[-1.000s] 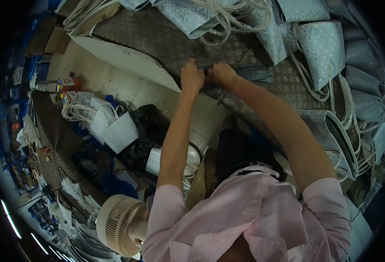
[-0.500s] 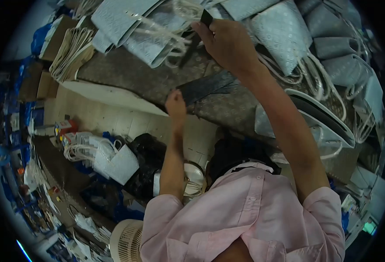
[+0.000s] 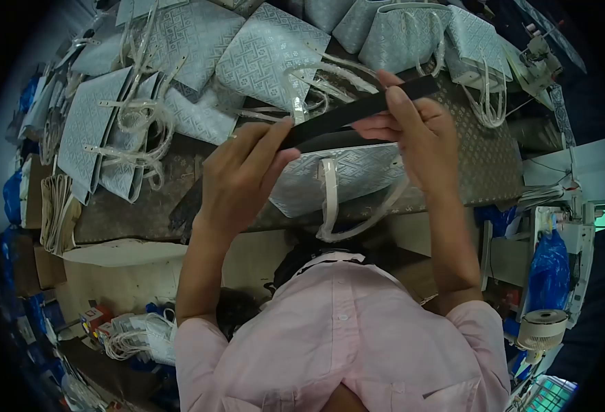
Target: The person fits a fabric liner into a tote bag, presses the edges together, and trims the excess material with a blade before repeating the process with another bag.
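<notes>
A flat black strip [image 3: 347, 115] is stretched between both hands above the table. My left hand [image 3: 244, 172] pinches its lower left end. Near its upper right end, my right hand [image 3: 419, 130] grips it between thumb and fingers. Directly beneath the strip lies a silver patterned bag [image 3: 367, 175] with a pale strap handle [image 3: 330, 196] hanging toward me over the table's edge. Partly hidden by my left wrist, dark strips [image 3: 187, 209] rest on the table.
The brown patterned table [image 3: 137, 223] carries several silver bags [image 3: 264, 51] along its back and left side. A bundle of pale straps [image 3: 59, 209] sits at its left edge. A small fan [image 3: 542, 329] and a blue plastic bag [image 3: 549, 271] are at the right.
The view has turned rightward. Both hands have come together around the black strip, which only my right hand held up before. The silver bag with the hanging handle is now beneath them.
</notes>
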`<act>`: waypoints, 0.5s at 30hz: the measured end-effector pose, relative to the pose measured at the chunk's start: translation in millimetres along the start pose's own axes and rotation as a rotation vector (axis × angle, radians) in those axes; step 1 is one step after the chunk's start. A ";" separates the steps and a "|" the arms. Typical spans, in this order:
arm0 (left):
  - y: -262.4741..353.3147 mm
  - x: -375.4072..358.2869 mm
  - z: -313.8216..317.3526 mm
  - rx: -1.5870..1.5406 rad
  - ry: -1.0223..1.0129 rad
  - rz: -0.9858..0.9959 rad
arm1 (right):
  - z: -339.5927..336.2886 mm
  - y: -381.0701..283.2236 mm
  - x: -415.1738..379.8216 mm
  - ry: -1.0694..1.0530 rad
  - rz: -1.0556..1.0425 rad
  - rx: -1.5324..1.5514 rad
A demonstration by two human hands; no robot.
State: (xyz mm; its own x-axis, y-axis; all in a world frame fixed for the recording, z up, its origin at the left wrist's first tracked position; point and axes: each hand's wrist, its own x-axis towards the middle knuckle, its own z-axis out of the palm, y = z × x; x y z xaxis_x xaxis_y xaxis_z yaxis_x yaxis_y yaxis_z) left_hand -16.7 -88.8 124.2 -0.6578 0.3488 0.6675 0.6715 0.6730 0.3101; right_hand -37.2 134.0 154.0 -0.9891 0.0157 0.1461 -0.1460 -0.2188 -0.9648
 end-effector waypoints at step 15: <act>-0.9 48.4 60.5 -0.411 -0.422 -0.224 | -108.6 -23.0 25.7 -0.547 -0.636 -1.130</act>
State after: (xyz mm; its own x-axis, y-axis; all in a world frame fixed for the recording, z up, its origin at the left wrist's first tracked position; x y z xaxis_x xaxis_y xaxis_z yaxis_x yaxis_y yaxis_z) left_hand -69.8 -33.1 115.3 -0.8193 0.5121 0.2580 0.5230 0.4828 0.7024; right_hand -61.0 245.5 156.3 -0.6559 -0.6195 0.4313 -0.7530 0.5768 -0.3167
